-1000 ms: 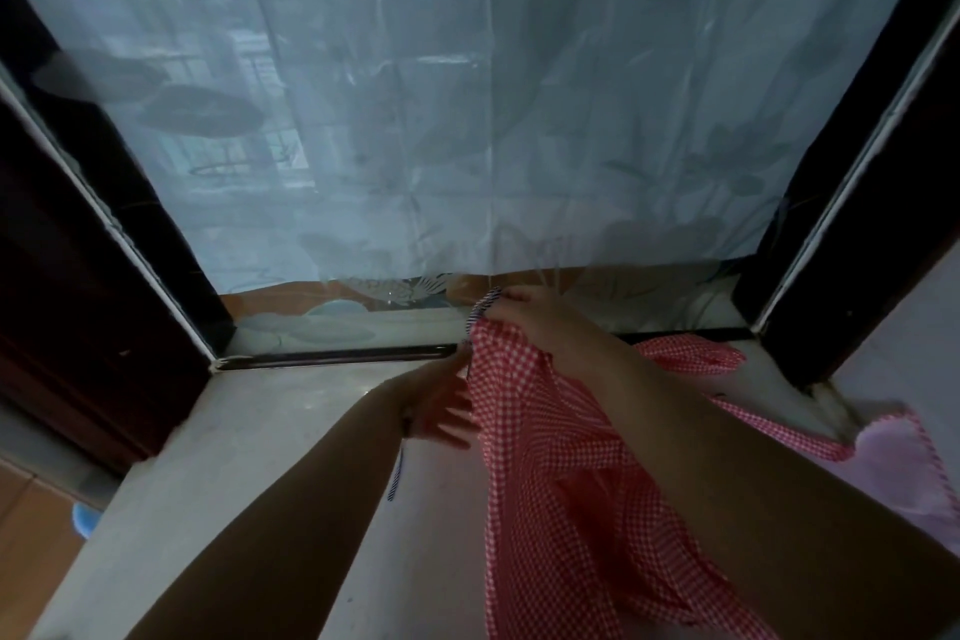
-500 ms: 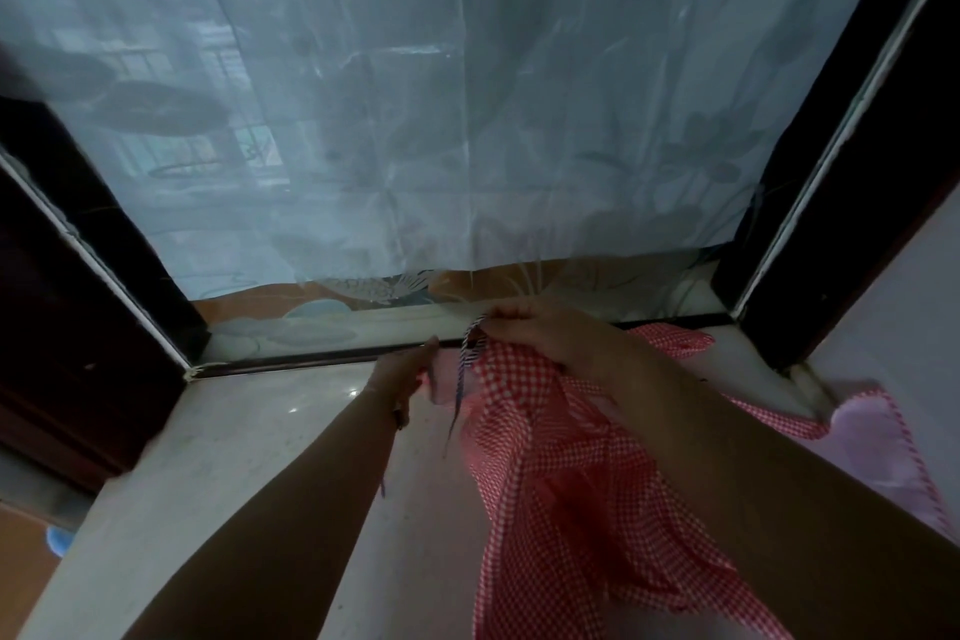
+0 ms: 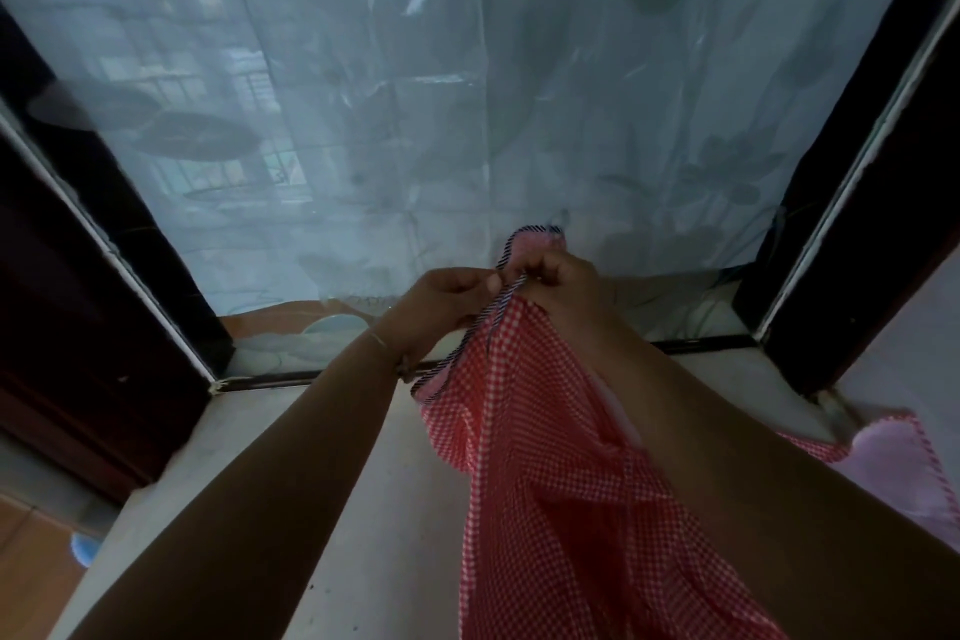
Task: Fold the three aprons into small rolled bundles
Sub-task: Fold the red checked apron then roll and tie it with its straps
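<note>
Both hands have risen and closed in on each other — the left hand (image 3: pixel 444 299), a second ago loose beside the cloth, now pinches the striped-trimmed edge of the red gingham apron (image 3: pixel 545 457), just beside the right hand (image 3: pixel 563 283) gripping the same hem. It hangs from them at twelve o'clock over the pale ledge (image 3: pixel 322 483), probably being straightened for folding. A pink cloth (image 3: pixel 904 463) — perhaps another apron — lies at three o'clock.
</note>
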Available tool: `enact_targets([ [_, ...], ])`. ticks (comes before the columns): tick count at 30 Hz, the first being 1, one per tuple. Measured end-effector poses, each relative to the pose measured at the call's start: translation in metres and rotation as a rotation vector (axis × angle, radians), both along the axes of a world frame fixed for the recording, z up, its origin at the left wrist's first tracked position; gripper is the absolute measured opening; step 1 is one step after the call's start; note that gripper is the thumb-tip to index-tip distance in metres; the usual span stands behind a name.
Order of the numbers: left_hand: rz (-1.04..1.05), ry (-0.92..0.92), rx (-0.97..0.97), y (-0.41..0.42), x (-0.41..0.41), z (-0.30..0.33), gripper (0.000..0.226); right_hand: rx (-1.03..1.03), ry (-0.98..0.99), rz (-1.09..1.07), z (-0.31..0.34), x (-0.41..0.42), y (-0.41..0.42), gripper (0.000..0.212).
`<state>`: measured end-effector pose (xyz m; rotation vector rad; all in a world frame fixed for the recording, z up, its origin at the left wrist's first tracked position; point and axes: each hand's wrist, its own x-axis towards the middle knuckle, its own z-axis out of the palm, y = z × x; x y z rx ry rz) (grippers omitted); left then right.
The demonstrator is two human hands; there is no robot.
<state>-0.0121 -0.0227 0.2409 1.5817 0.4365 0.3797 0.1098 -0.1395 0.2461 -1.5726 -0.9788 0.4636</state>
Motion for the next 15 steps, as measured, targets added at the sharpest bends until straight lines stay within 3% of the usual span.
enact_targets([
  [5,0.072,0.015,0.150,-0.006,-0.001,0.012,0.022,0.120,0.010,-0.095,0.013,-0.008,-0.001,0.008],
  [10,0.047,-0.028,0.141,-0.011,-0.006,0.018,0.018,0.115,-0.028,-0.162,0.020,-0.003,0.004,0.017],
  [15,-0.056,-0.034,0.217,-0.008,-0.012,0.029,0.014,-0.103,-0.272,0.011,0.022,0.003,0.000,0.013],
])
